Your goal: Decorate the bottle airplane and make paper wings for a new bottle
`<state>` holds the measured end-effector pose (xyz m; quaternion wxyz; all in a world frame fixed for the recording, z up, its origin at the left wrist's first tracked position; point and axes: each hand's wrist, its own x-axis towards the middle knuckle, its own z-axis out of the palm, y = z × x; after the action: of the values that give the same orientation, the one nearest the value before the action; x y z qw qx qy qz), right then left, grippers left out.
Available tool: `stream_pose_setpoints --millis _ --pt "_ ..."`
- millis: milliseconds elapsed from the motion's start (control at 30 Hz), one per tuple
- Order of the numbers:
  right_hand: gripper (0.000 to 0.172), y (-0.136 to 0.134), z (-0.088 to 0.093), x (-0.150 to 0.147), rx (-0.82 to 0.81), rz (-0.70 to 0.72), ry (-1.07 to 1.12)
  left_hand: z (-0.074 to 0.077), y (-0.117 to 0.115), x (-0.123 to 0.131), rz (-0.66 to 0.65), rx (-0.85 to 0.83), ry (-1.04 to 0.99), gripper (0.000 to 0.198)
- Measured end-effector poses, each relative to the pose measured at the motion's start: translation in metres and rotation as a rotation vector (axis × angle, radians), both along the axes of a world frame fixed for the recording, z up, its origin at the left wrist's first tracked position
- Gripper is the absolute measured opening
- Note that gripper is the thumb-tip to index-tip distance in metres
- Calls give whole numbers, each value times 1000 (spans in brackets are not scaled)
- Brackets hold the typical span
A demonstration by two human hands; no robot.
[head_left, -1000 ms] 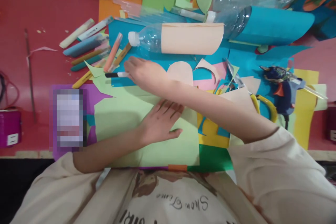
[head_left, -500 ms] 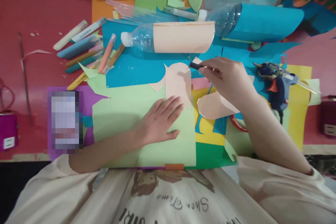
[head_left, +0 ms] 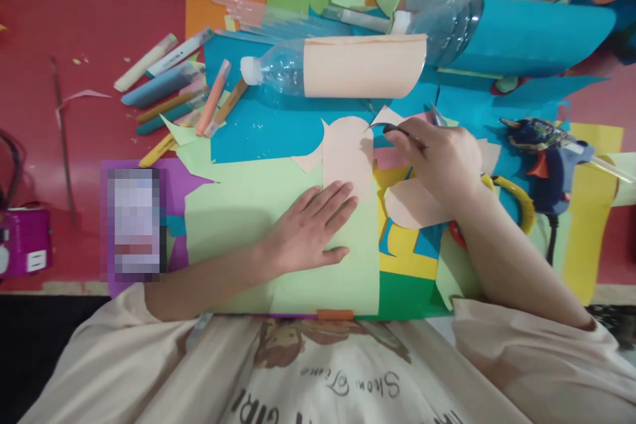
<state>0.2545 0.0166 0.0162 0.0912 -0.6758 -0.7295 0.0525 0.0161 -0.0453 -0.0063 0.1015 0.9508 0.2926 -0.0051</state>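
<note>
My left hand (head_left: 311, 228) lies flat with spread fingers on a pale green sheet (head_left: 238, 212). Its fingertips rest on the lower part of a peach paper piece (head_left: 346, 152) with a rounded top. Pinched in my right hand (head_left: 437, 152) is a thin dark tool (head_left: 390, 127), its tip close to the upper right edge of that piece; what kind of tool it is cannot be made out. Below my right hand lies another rounded peach piece (head_left: 415, 202). Above both hands, a clear bottle (head_left: 281, 71) wrapped in peach paper (head_left: 362, 67) lies on its side.
Several markers (head_left: 159, 83) lie at the left, above a blurred phone (head_left: 136, 222). A blue glue gun (head_left: 551, 175) and yellow-handled scissors (head_left: 519, 199) are at the right. A blue-wrapped bottle (head_left: 541, 36) lies at the upper right.
The whole view has shifted, so most objects appear farther right. The dark tool is tilted differently in my right hand. My left hand stays flat on the paper.
</note>
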Motion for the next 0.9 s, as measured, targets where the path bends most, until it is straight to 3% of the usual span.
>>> stream_pose_setpoints --millis 100,367,700,800,900 --pt "68 1 -2 1 14 -3 -4 0 0 0 -1 10 -20 76" --pt "61 -4 -4 2 55 22 16 -2 0 0 2 15 -41 74" --pt "44 3 24 -11 -224 -222 -88 -1 0 1 3 38 -40 74" --pt "41 3 30 -7 -167 -262 -8 -2 -1 1 4 41 -46 73" --pt "37 -2 39 10 -146 -268 214 -2 -1 2 5 35 -31 71"
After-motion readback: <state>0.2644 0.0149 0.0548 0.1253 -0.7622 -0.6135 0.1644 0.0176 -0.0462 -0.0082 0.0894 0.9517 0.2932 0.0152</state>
